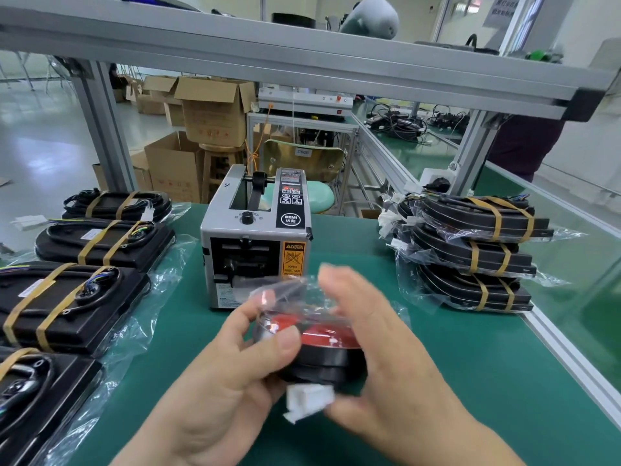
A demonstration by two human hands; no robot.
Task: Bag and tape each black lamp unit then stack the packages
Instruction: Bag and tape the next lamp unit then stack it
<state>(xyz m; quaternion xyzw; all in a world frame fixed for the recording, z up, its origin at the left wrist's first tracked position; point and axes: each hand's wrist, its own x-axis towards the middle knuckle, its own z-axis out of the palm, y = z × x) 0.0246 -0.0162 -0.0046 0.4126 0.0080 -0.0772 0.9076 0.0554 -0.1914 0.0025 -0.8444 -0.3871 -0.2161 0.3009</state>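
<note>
A black lamp unit point(322, 359) with a red top face sits inside a clear plastic bag point(302, 294), held end-on just above the green mat. My left hand point(232, 371) grips its left side, thumb on top. My right hand point(383, 358) is on the right side, fingers over the bag's folded flap; it is blurred. A white connector point(309, 400) hangs out under the unit. The grey tape dispenser point(257, 243) stands just behind the unit. Bagged packages point(470, 253) lie stacked at the right.
Several black lamp units point(100, 240) bound with tan bands lie on loose bags along the left side of the green mat point(470, 364). An aluminium frame rail point(571, 351) edges the table at the right. Cardboard boxes point(208, 109) stand beyond the table.
</note>
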